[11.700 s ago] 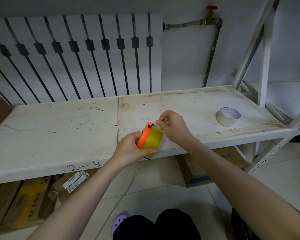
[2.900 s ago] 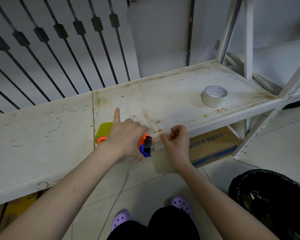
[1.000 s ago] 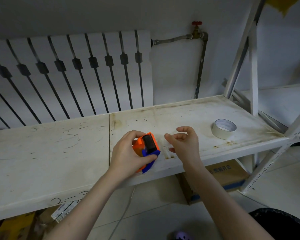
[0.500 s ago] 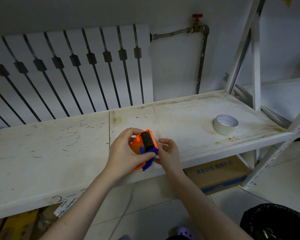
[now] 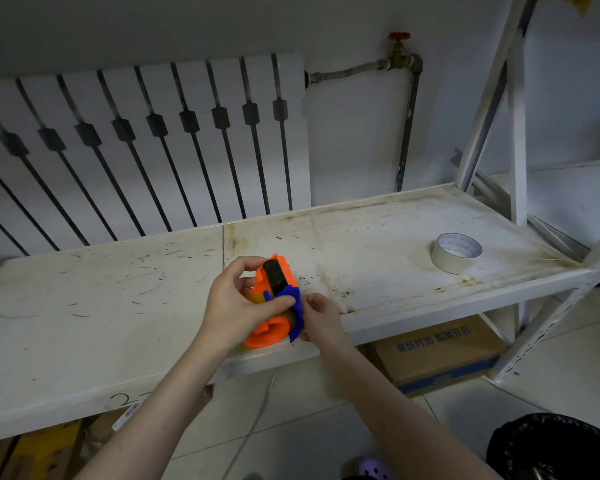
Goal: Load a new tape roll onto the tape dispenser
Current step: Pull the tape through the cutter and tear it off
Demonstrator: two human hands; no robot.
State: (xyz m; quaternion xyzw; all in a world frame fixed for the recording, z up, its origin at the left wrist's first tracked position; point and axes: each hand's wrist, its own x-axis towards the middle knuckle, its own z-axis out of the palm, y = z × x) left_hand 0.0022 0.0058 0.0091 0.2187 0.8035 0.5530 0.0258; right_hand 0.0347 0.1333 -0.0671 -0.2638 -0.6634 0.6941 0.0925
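Note:
I hold an orange tape dispenser (image 5: 270, 327) with a blue blade guard and a black roller above the front edge of the white shelf (image 5: 101, 306). My left hand (image 5: 236, 306) wraps around its body from the left. The fingers of my right hand (image 5: 321, 318) pinch the blue guard at the dispenser's lower right side. A whitish tape roll (image 5: 456, 252) lies flat on the shelf far to the right, apart from both hands.
A white radiator (image 5: 146, 147) and a pipe with a red valve (image 5: 399, 38) stand behind the shelf. White rack posts (image 5: 515, 133) rise at the right. A cardboard box (image 5: 440, 351) sits under the shelf, and a black bin (image 5: 555, 448) is at the bottom right.
My right hand, open and apart from the dispenser a second ago, has come in and closed on its blue guard. My left hand has kept hold of the dispenser and tilted it slightly.

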